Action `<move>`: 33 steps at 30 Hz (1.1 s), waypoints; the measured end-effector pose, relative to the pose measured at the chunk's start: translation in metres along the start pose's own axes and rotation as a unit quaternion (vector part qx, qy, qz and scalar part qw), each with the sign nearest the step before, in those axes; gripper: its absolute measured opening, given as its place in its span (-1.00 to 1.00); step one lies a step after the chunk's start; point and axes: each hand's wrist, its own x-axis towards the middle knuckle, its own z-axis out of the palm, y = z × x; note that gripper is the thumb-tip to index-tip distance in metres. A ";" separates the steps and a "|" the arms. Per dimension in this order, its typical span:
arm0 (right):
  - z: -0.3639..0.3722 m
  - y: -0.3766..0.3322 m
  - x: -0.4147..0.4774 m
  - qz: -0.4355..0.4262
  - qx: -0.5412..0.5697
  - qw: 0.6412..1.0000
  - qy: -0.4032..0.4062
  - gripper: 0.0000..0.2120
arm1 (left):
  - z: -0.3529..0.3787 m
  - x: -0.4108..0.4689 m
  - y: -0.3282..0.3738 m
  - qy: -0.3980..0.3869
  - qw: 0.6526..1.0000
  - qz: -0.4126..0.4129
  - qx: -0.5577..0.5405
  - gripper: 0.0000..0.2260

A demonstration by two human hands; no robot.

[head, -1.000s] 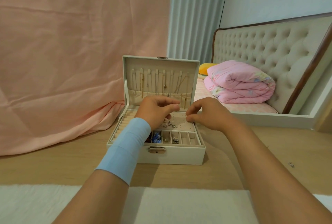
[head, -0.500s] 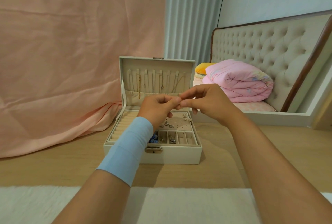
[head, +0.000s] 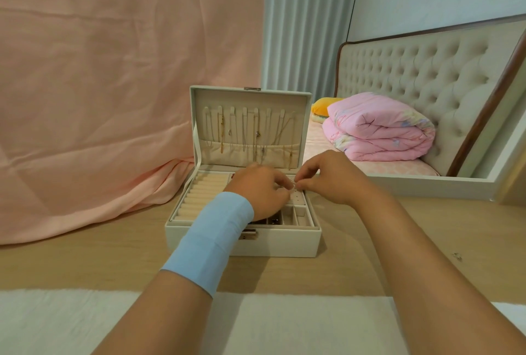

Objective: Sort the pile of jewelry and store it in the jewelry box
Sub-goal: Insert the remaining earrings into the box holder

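Head view: the jewelry box [head: 284,243] stands open on the wooden table [head: 85,263], its lid upright at the back with thin necklaces [head: 257,134] hanging inside it. Both hands are over the box's tray, toward its back right, above the perforated earring panel [head: 299,198]. The right hand [head: 327,178] pinches a small glittering piece [head: 293,183] between thumb and forefinger, its other fingers curled. The left hand [head: 262,192], seen from the back and wearing a blue band [head: 213,238] on the wrist, has its fingers curled and its fingertips closed on the same piece from the other side. The piece is too small to tell what kind of jewelry it is.

Half a second ago the two hands met higher up, in front of the lid's lower edge; they have since come down to just above the panel, and the left hand now hides most of the front compartments. The ring rolls [head: 196,198] on the box's left side remain uncovered.

Well to the right of the box, a stray piece [head: 457,256] lies on the table. Behind the box to the left hangs a pink cloth [head: 113,98]; behind it to the right lies a folded pink quilt [head: 381,130].
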 end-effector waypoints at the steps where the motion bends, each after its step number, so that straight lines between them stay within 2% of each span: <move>1: 0.000 -0.001 0.000 -0.001 -0.005 1.000 0.000 -0.86 | 0.001 0.000 0.001 -0.009 1.000 0.015 0.026 -0.75; 4: -0.001 -0.005 0.000 -0.010 -0.006 1.000 -0.003 -0.87 | 0.002 0.002 0.002 -0.013 0.998 0.036 0.057 -0.74; 10: 0.000 -0.005 0.000 -0.012 -0.001 1.000 -0.001 -0.86 | 0.003 0.005 -0.002 -0.018 0.998 0.030 0.045 -0.73; 14: 0.000 -0.005 -0.001 -0.007 -0.013 0.999 -0.029 -0.92 | 0.003 0.006 -0.003 -0.018 0.999 0.030 0.040 -0.74; 26: -0.002 -0.006 -0.004 -0.013 0.014 0.999 -0.051 -0.87 | 0.003 0.003 -0.001 -0.005 0.998 0.041 0.054 -0.76; 30: -0.013 0.000 -0.013 -0.016 0.041 0.999 -0.017 -0.81 | 0.003 -0.001 0.008 0.015 0.995 0.057 0.075 -0.75; 33: -0.031 0.010 -0.030 -0.005 0.046 0.999 0.000 -0.83 | 0.000 -0.006 0.019 0.038 0.994 0.072 0.077 -0.76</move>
